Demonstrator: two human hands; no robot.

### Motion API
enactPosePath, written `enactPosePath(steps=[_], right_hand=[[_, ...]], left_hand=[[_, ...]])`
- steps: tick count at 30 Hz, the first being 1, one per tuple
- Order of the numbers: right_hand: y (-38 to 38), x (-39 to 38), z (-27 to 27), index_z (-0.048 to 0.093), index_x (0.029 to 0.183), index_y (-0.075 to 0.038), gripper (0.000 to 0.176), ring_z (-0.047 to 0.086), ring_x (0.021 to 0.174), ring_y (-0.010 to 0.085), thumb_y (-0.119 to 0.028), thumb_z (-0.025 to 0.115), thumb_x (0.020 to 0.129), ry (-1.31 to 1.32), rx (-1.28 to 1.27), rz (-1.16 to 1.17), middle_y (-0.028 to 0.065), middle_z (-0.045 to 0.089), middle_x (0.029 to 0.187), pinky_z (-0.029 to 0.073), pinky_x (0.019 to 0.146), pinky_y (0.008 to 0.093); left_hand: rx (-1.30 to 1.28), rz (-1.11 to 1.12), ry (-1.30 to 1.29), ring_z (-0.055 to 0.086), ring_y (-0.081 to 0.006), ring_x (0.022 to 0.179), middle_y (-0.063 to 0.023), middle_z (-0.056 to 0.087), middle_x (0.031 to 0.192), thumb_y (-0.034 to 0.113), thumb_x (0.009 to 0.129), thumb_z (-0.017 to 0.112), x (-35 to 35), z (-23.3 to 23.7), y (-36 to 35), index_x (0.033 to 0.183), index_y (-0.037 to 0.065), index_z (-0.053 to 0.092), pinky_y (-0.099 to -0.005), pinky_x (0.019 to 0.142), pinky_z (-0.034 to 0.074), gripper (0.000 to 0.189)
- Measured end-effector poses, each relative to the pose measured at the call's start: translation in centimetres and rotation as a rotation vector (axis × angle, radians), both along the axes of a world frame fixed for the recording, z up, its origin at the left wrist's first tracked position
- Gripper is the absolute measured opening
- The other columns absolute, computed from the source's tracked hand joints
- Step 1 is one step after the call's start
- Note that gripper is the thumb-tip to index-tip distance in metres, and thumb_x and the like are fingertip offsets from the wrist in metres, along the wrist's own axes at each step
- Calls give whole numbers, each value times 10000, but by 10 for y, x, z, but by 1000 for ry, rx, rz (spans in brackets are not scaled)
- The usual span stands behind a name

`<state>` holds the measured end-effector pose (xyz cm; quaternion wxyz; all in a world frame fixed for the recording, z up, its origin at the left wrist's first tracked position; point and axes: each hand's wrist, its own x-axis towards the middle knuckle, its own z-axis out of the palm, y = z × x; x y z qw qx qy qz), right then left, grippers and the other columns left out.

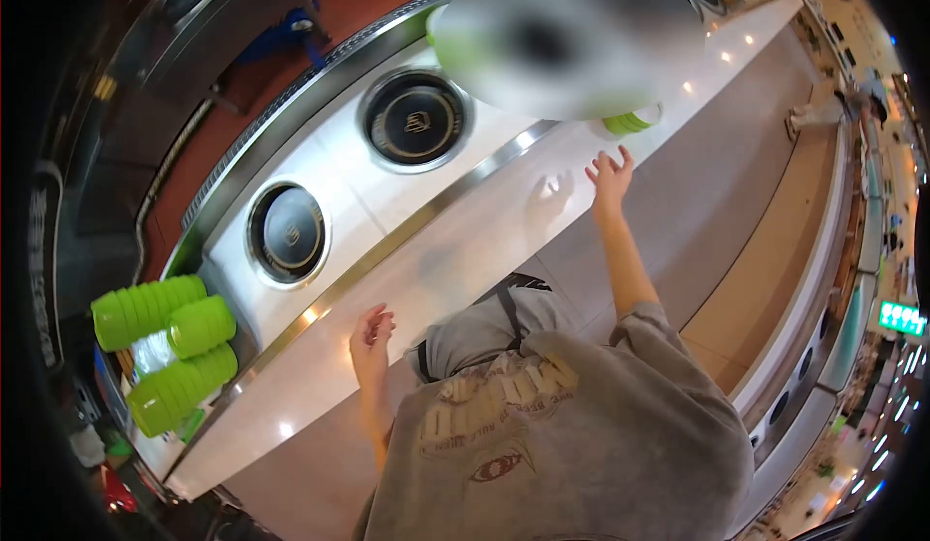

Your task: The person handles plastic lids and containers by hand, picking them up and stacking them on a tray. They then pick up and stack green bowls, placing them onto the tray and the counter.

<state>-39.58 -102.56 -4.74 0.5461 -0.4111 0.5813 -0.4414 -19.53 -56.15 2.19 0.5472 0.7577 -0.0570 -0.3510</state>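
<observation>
My right hand (610,175) reaches over the counter's right side with fingers spread and nothing in them. Just beyond its fingertips sits a small stack of green bowls (632,121), partly covered by a blurred patch. Lower and to the left, my left hand (371,338) hovers by the near edge of the white counter (436,250). Its fingers are loosely bent and apart, with nothing visible in them. Neither hand touches a bowl.
Two round black hobs (415,121) (288,234) are set into the raised counter behind a metal strip (387,246). Tall stacks of green containers (184,386) stand at the far left. A large blurred patch hides the counter's upper right.
</observation>
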Motion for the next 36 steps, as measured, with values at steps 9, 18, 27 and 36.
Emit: enactPosePath(steps=[9,18,27,36], right_hand=[[-175,-60,26,111,1543,-88,872,521,1227,510,-199,711,919,-580,549,-90,382,301,1410,587,915,569],[-197,-79,-44,239,1341,216,577,519,1207,528,46,455,834,-683,557,81,342,423,1307,527,1053,583],[-34,-102,-3,349,1461,32,717,549,1286,380,94,599,792,-433,609,612,232,532,1367,526,1052,487],[84,-1,90,130,1617,-205,973,524,1206,178,-5,713,864,-447,405,1554,148,390,1515,522,929,337]], left_hand=[[36,-439,77,671,-119,937,-58,727,1063,110,964,650,-91,28,-164,1257,73,653,-267,830,517,296],[111,-398,36,672,-106,913,-58,727,1030,88,963,648,-115,33,-189,1235,58,667,-252,812,529,273],[27,-244,325,642,-206,1090,-147,584,1340,216,1002,608,-107,65,-242,1477,141,452,-363,828,583,506],[-241,162,201,472,-264,1345,-166,391,1533,274,994,620,-103,55,-188,1601,122,188,-378,1083,415,760]])
